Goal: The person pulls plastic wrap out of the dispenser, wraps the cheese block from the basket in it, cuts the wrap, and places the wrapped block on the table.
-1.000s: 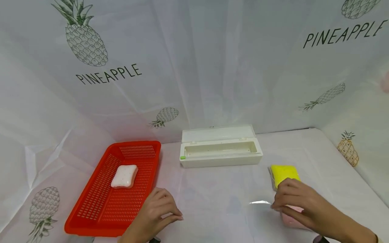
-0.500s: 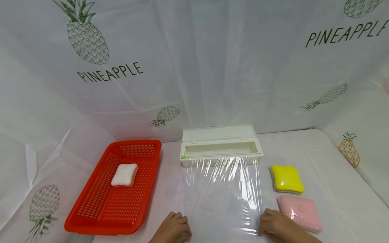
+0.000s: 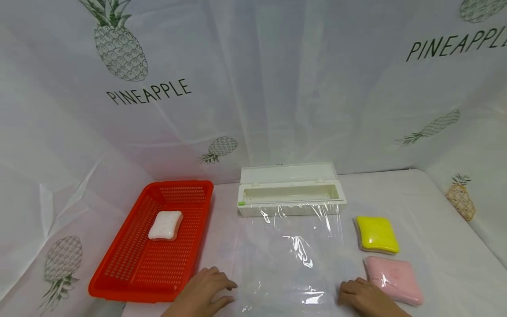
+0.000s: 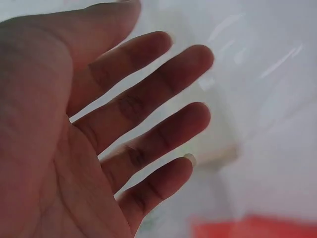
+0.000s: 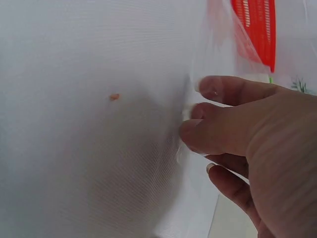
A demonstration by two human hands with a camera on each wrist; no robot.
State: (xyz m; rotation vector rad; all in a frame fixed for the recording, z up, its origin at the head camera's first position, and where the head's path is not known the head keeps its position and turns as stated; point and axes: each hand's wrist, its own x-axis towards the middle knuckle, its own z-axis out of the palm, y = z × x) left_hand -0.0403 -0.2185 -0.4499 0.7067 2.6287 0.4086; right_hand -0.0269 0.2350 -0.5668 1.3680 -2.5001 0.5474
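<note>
A sheet of clear plastic wrap [image 3: 293,268] lies spread toward me from the front of a long white wrap dispenser box [image 3: 292,210], its lid up. My left hand [image 3: 203,291] hovers beside the sheet's left edge; the left wrist view shows the fingers [image 4: 173,74] spread and the palm bare. At the sheet's right front corner, my right hand [image 3: 366,298] pinches the wrap's edge between thumb and fingers, seen closer in the right wrist view, where the film [image 5: 218,44] runs past the fingertips. The sheet's near edge falls below the head view.
A red perforated basket [image 3: 158,273] stands at left with a white sponge-like block [image 3: 165,224] in it. On the right, a yellow sponge-like block [image 3: 378,234] and a pink one [image 3: 394,279], both shiny with film, lie on the white table cover [image 3: 443,229]. A pineapple-print curtain [image 3: 285,88] hangs behind.
The wrap has come out from the box toward me and its sheet now lies slacker. My left hand has let go and moved left; my right hand has moved in from beside the yellow block.
</note>
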